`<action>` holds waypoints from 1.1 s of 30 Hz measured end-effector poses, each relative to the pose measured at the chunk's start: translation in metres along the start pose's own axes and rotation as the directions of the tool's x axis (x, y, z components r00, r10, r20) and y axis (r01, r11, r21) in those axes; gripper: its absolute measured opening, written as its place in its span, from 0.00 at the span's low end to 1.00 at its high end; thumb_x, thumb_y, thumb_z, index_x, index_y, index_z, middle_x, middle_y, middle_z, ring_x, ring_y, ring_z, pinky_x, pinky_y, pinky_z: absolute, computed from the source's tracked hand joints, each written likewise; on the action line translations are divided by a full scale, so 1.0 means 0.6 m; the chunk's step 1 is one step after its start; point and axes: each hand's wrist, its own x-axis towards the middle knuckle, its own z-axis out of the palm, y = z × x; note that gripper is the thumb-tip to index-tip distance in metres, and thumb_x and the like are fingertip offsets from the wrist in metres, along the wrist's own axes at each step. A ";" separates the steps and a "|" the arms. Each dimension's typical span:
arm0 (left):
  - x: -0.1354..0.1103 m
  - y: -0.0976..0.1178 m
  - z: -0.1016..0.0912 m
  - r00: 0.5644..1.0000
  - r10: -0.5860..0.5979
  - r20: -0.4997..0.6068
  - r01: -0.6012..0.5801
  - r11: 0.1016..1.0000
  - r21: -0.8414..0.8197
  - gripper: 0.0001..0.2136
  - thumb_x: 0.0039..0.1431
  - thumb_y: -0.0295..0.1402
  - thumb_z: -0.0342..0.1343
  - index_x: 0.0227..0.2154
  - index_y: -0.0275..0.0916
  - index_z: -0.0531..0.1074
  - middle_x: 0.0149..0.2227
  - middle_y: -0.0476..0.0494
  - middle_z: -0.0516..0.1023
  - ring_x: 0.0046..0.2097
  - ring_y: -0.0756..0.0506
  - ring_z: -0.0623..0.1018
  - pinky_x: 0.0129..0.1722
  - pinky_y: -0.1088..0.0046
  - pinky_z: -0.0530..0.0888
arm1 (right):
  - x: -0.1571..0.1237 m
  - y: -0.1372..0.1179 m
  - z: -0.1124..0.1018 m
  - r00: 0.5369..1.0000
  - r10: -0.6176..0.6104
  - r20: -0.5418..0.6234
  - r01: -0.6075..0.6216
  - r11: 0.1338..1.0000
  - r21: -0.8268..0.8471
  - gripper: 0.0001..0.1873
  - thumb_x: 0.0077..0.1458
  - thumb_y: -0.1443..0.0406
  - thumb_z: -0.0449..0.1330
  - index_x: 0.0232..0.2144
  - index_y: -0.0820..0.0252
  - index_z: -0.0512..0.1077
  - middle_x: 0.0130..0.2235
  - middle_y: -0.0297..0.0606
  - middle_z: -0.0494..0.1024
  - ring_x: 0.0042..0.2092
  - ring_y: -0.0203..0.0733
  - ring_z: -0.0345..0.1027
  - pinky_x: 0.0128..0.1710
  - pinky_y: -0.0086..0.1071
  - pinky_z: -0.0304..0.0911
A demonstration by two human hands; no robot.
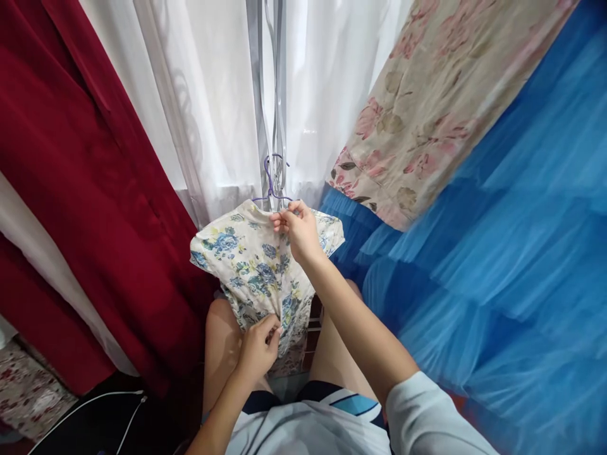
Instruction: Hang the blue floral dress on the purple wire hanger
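A small white dress with blue flowers [246, 259] hangs on a purple hanger [271, 180] in front of me. My right hand [298, 229] is closed, pinching the dress at its neckline just under the hanger hook. My left hand [258, 347] is closed on the lower part of the dress, gripping the fabric near my knees. The hanger hook sits against a shiny metal pole [270, 95].
A dark red garment [80, 189] hangs at the left. White sheer curtain [213, 95] fills the back. A beige cloth with pink flowers [441, 95] and a blue tulle skirt [512, 253] hang at the right. A white cable [95, 404] lies on the floor at lower left.
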 end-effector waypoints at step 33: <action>0.279 -0.015 -0.303 0.412 -0.691 -0.594 -0.223 0.556 -0.801 0.10 0.64 0.34 0.53 0.27 0.37 0.65 0.24 0.53 0.67 0.28 0.52 0.70 0.35 0.77 0.69 | -0.113 0.071 -0.135 0.967 0.037 0.254 0.049 0.945 -0.324 0.12 0.58 0.64 0.56 0.29 0.53 0.54 0.22 0.26 0.66 0.24 0.37 0.63 0.27 0.30 0.56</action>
